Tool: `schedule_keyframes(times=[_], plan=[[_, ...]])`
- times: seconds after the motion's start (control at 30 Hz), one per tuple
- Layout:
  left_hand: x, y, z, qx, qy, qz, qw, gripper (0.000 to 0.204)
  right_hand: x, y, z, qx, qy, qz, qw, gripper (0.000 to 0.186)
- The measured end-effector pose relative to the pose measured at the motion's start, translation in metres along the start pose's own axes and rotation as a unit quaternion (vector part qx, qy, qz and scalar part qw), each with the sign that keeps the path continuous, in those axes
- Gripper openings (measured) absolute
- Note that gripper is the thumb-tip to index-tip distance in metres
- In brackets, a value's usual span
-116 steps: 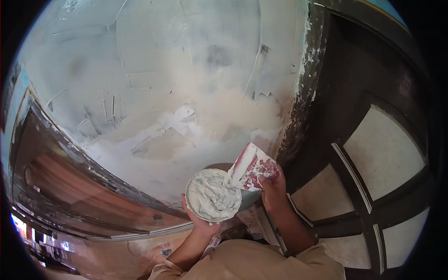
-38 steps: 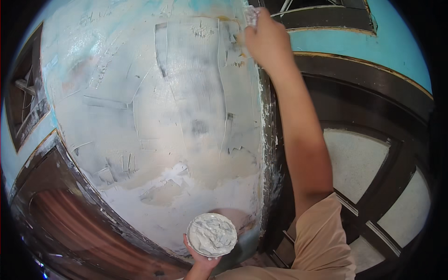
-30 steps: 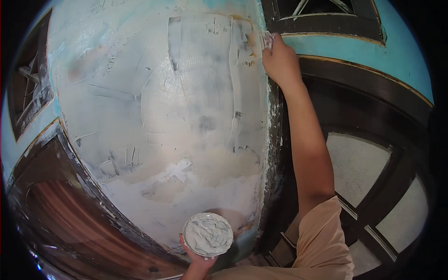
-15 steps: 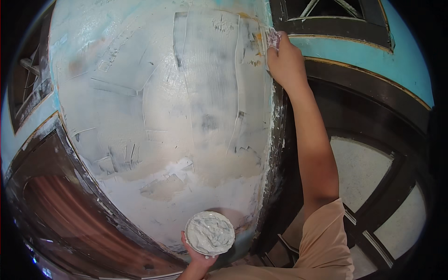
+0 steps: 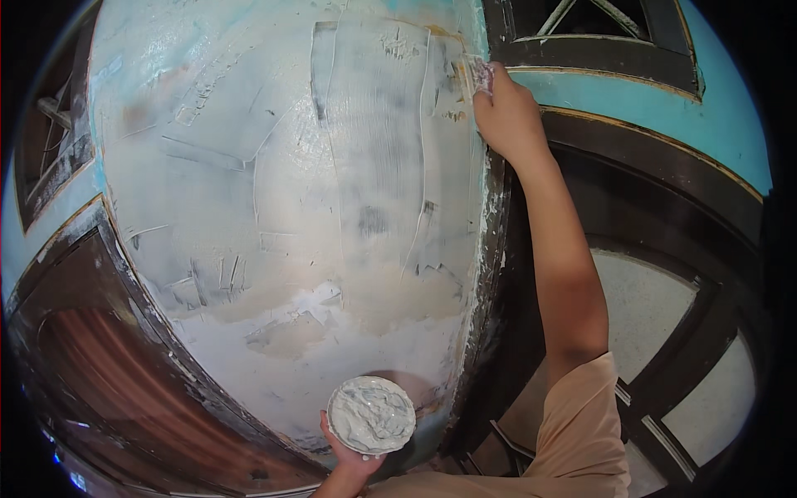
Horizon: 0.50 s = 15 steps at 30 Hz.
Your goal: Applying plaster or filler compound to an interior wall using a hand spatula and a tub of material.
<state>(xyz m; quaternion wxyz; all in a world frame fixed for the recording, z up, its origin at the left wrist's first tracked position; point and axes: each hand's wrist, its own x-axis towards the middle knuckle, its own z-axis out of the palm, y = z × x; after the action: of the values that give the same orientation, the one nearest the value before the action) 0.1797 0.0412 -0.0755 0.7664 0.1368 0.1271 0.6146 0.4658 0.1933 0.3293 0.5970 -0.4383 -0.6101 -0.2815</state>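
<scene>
My left hand [image 5: 349, 448] holds a round container of pale grey putty [image 5: 371, 415] from beneath and its side, at the bottom centre. High on the right, my right hand [image 5: 508, 112] grips a putty-smeared scraper [image 5: 480, 75], pinkish under the white coating, against the right edge of the patchy white-grey wall [image 5: 290, 191], beside the dark frame. My fingers partly hide the scraper. The wall shows ridges, streaks and traces of turquoise paint.
A brown door [image 5: 133, 373] with a worn frame stands at left, below a barred opening [image 5: 50, 141]. At right are a dark panelled door [image 5: 635, 324], a turquoise wall band [image 5: 631, 91] and a dark-framed opening [image 5: 581, 33] above it.
Since the oldest frame, the view has tilted up and my right hand with the scraper has risen from the container to the wall's edge. In the last second it has shifted slightly.
</scene>
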Motion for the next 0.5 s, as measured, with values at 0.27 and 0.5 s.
schedule_keyframes(times=[0.27,0.5], plan=[[0.0025,0.0,0.0052,-0.013,-0.012,0.0,1.0,0.085,-0.0038,-0.0071,-0.0056,0.032,-0.027,0.019,0.999,0.039],[0.0025,-0.0046,0.0053,0.015,-0.019,0.01,1.0,0.085,-0.0018,-0.0034,-0.007,-0.003,0.003,-0.032,0.999,0.032]])
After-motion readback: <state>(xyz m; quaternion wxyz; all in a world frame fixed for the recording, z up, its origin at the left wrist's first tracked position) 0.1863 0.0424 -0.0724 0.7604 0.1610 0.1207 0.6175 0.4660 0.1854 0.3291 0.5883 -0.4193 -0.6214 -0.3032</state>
